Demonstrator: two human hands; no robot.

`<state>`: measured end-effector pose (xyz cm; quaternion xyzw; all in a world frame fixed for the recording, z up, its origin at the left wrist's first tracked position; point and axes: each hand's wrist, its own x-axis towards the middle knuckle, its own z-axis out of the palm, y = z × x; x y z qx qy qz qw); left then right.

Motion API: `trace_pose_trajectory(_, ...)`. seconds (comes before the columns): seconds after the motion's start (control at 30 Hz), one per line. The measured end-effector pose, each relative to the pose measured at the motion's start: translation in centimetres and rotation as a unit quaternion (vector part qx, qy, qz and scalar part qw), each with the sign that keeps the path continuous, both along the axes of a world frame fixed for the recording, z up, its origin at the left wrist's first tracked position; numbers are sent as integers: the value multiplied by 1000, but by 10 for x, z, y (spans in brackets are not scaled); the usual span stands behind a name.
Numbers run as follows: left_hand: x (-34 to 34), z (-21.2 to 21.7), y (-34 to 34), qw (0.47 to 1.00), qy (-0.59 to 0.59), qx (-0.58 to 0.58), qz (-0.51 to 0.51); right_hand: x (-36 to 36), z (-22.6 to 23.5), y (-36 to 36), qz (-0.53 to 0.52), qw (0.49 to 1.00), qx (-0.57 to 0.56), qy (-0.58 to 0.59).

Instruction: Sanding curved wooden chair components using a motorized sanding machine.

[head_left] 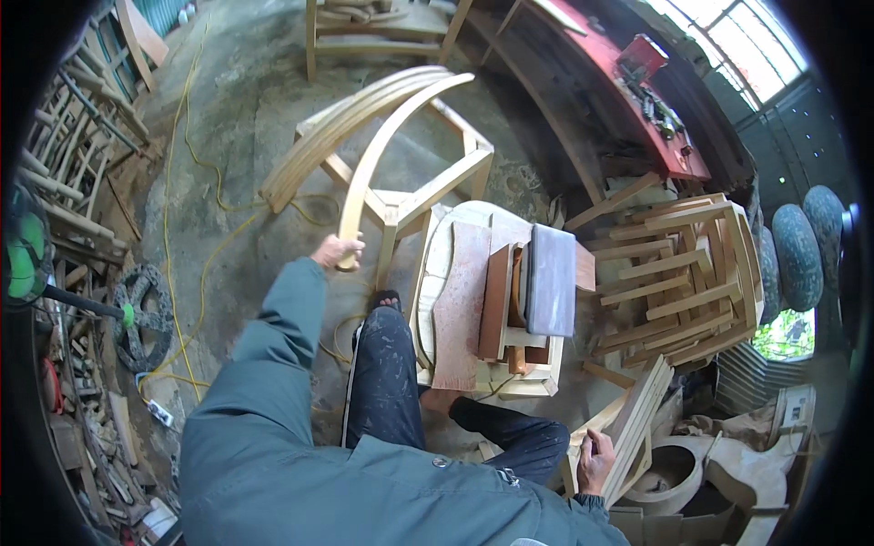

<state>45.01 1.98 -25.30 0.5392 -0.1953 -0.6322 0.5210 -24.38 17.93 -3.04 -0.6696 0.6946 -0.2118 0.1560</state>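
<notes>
My left hand (337, 252) is closed round the lower end of a long curved wooden strip (378, 150). The strip arches up and away, its far end above a wooden frame with legs (446, 187). Beside it on that frame lie several similar curved strips (319, 136), stacked together. My right hand (596, 462) is low at the right with curled fingers, against a stack of light wooden boards (633, 428); what it grips, if anything, is hidden. In front of me a padded stool-like seat (428, 273) bears a thin board (458, 309) and a wooden block with a grey slab (552, 282).
A stack of wooden chair frames (692, 273) stands at the right, near a red bench (651, 118) with tools. Yellow cord (202, 273) runs over the concrete floor. At the left are a fan (27, 241) and piles of scrap wood (100, 437).
</notes>
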Motion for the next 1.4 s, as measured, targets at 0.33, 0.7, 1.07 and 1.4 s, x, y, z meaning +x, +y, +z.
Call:
trace_pose_trajectory(0.33, -246, 162, 121, 962, -44, -244, 115, 65, 12, 1, 132, 964, -121, -197)
trace_pose_trajectory(0.7, -373, 346, 81, 931, 56, -358, 51, 60, 110, 63, 221, 959, -179, -17)
trace_pose_trajectory(1.07, -486, 265, 170, 699, -293, -472, -450, -33, 25, 138, -17, 985, -32, -169)
trace_pose_trajectory(1.4, -381, 279, 56, 686, -613, -389, -41, -78, 13, 236, -79, 994, -7, -70)
